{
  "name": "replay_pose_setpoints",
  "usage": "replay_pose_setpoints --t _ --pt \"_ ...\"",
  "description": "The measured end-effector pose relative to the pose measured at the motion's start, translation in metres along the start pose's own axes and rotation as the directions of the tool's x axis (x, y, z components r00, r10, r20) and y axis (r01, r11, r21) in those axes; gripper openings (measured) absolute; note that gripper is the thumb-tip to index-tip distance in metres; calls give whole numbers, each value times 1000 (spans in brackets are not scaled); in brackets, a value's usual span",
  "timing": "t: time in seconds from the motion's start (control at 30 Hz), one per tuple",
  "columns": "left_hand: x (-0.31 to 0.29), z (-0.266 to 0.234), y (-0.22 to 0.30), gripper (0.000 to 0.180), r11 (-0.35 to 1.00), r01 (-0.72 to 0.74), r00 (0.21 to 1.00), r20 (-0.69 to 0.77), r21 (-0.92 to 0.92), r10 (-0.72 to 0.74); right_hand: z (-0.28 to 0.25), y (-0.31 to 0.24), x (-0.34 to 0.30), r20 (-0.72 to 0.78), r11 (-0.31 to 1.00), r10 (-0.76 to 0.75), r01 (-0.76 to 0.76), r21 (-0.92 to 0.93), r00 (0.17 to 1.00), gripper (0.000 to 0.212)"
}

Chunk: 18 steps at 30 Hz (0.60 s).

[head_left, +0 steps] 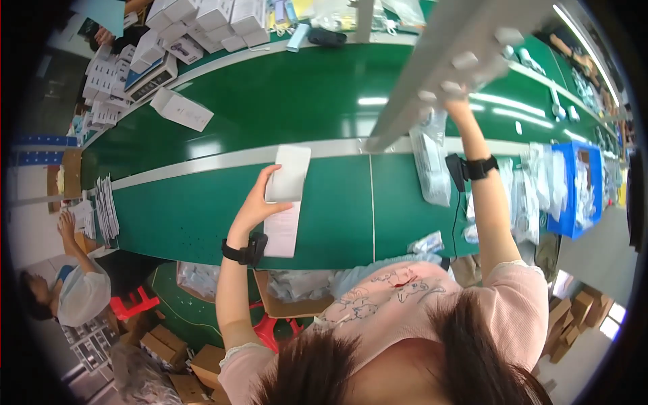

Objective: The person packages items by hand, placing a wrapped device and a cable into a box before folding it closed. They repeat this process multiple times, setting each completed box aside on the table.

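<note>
White card carton (290,174) gripped in the left hand (256,204), over the green worktop (337,223), left of the metal post (432,54). Carton looks unclosed; cannot tell whether anything is inside. Right hand (457,99) at the post's right edge, partly hidden; cannot tell its grip. Judgement: carton in hand, closing apparently left. Bagged pieces (431,169) right of the post's foot; another white box (182,110) lies well left of it.

Green tabletop (337,219): white stack (106,209) left, plastic packets (432,177) right.
</note>
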<state>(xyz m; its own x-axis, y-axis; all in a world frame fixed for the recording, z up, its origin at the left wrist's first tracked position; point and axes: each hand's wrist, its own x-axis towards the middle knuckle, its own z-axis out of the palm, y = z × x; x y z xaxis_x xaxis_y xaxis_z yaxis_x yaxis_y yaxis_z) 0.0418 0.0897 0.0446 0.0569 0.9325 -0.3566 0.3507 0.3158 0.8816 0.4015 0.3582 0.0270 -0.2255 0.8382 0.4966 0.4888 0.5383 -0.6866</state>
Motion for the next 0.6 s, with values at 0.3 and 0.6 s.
replay_pose_setpoints --t 0.3,0.6 --pt "-7 136 92 66 915 -359 925 -60 185 375 -93 -137 -116 181 -108 711 -150 983 679 55" --pt "-7 214 100 77 943 -316 901 -276 107 334 -48 -157 -145 -435 600 611 -28 800 661 68"
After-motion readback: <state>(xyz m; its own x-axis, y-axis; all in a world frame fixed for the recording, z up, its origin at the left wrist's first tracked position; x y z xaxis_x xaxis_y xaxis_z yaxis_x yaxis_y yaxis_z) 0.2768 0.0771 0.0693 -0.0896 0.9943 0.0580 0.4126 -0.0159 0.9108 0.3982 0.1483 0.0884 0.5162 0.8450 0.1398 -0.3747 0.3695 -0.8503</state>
